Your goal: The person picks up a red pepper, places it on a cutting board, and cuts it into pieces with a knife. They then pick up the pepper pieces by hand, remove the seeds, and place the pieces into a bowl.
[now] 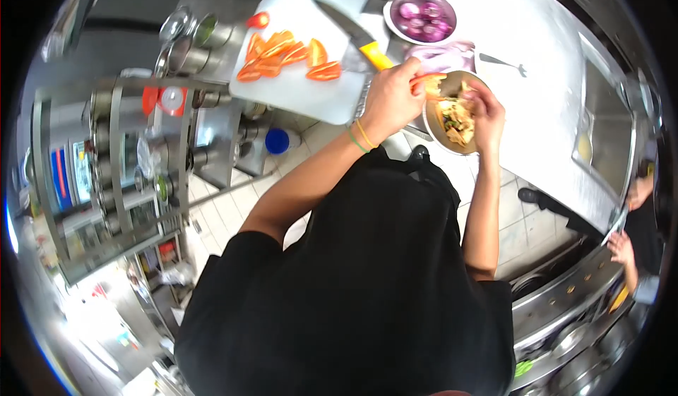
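My left hand [390,102], with a yellow and a green band at its wrist, pinches an orange-red tomato wedge [429,80] with a pale inside over the left rim of a round bowl [436,129]. Yellowish scraps with green bits [458,119] fill part of that bowl. My right hand [487,117] is at the bowl's right side, its fingers curled in over the scraps; what they grip is hidden. Left of the bowl, several cut tomato wedges [281,51] lie on a white cutting board [311,103]. A yellow-handled knife [376,55] rests across the board's right edge.
A metal bowl of peeled purple onions [424,16] stands beyond my hands, near a fork [503,64]. A sink [609,138] is at the right. Another person's hand [621,248] shows at the far right by a metal counter. Shelving [120,163] stands on the left.
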{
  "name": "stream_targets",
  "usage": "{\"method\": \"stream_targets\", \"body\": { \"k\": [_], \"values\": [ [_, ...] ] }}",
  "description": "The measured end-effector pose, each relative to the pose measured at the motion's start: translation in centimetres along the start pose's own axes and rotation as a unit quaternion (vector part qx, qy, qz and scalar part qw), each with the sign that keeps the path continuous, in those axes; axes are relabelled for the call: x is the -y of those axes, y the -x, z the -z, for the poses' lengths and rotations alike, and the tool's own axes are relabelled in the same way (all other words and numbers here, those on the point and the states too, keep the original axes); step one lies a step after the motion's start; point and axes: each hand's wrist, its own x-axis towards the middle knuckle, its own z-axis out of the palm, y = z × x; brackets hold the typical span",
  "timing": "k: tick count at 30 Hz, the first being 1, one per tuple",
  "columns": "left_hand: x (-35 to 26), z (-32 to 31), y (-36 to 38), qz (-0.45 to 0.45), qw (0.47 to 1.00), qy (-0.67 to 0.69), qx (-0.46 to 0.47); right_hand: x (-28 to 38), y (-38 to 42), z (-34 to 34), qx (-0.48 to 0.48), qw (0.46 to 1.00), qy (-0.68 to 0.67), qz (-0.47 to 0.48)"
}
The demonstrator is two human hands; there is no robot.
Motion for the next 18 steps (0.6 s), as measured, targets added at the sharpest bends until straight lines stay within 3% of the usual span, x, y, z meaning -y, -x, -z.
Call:
{"method": "stream_targets", "body": {
  "k": [4,5,7,12,14,16,18],
  "values": [
    [4.0,4.4,0.2,0.050,0.998,-0.036,-0.010,2.6,0.9,0.1,0.005,0.970,0.242,0.010],
    [6.5,5.4,0.3,0.062,0.998,-0.023,-0.010,3.0,1.2,-0.1,0.007,0.968,0.249,0.016],
    [10.2,8.1,0.8,0.067,0.995,-0.067,-0.039,3.3,1.3,-0.8,-0.011,0.918,0.362,0.160],
    [18.6,13.8,0.6,0.084,0.988,-0.113,-0.062,5.1,0.7,-8.1,-0.006,0.917,0.355,0.181],
    [21.3,16.4,0.4,0.088,0.987,-0.108,-0.086,6.2,0.2,-12.3,0.038,0.936,0.303,0.174],
    [24.9,20.1,-2.0,0.056,0.983,-0.112,-0.137,7.5,-0.2,-16.5,0.069,0.947,0.272,0.157],
    [28.6,23.5,-4.6,0.061,0.984,-0.115,-0.122,8.1,-0.9,-19.4,0.077,0.943,0.279,0.165]
  ]
}}
